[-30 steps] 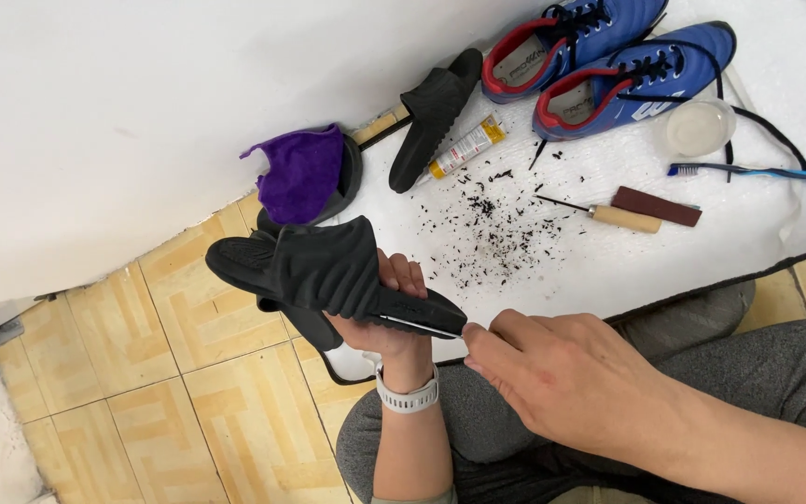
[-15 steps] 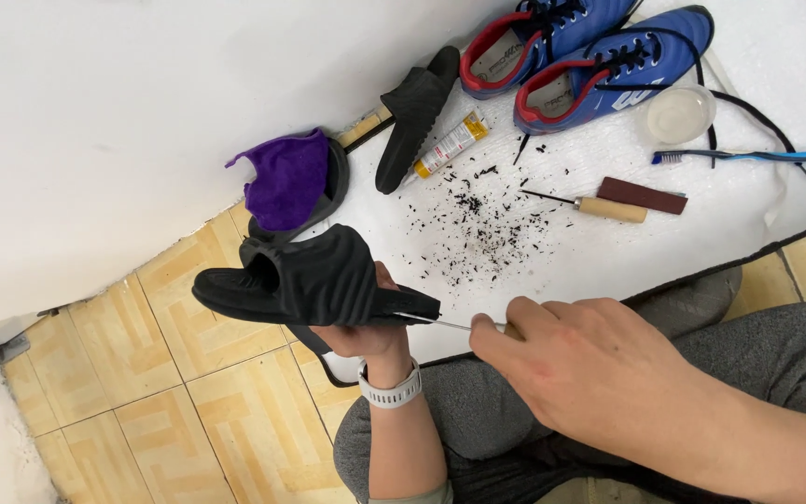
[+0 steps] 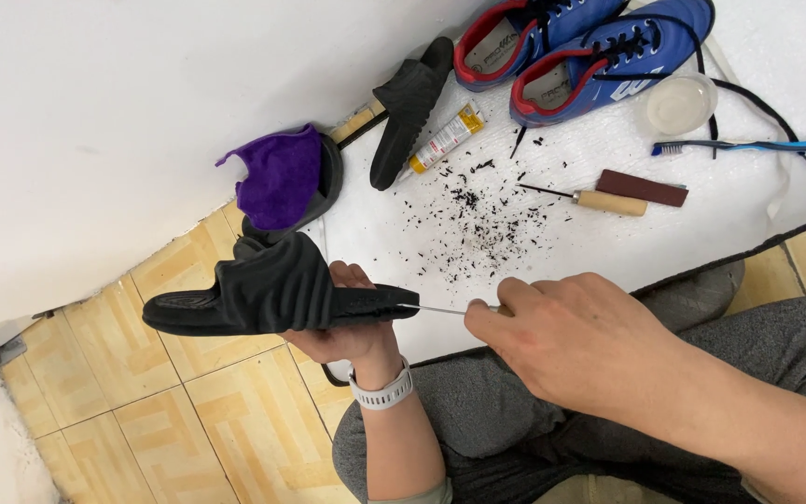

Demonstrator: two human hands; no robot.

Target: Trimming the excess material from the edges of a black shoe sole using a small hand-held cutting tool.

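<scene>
My left hand (image 3: pixel 352 329) grips a black ribbed slide sandal (image 3: pixel 263 294) from below and holds it level over the tiled floor. A white wristband sits on that wrist. My right hand (image 3: pixel 571 341) pinches a thin metal awl (image 3: pixel 440 310) whose tip touches the sandal's heel end. The tool's handle is hidden inside my fist.
On a white mat (image 3: pixel 403 233) lie black crumbs (image 3: pixel 478 210), a second black sandal (image 3: pixel 408 107), a glue tube (image 3: pixel 445 138), a wooden-handled awl (image 3: pixel 599 199), a brown block (image 3: pixel 641 187), a toothbrush (image 3: pixel 748 146), a clear lid (image 3: pixel 681 103), two blue shoes (image 3: pixel 590 47). A purple cloth (image 3: pixel 277 177) lies left.
The sandal has tipped from slanted to level and shifted left. My right hand has brought the thin awl's tip up to the sandal's heel end.
</scene>
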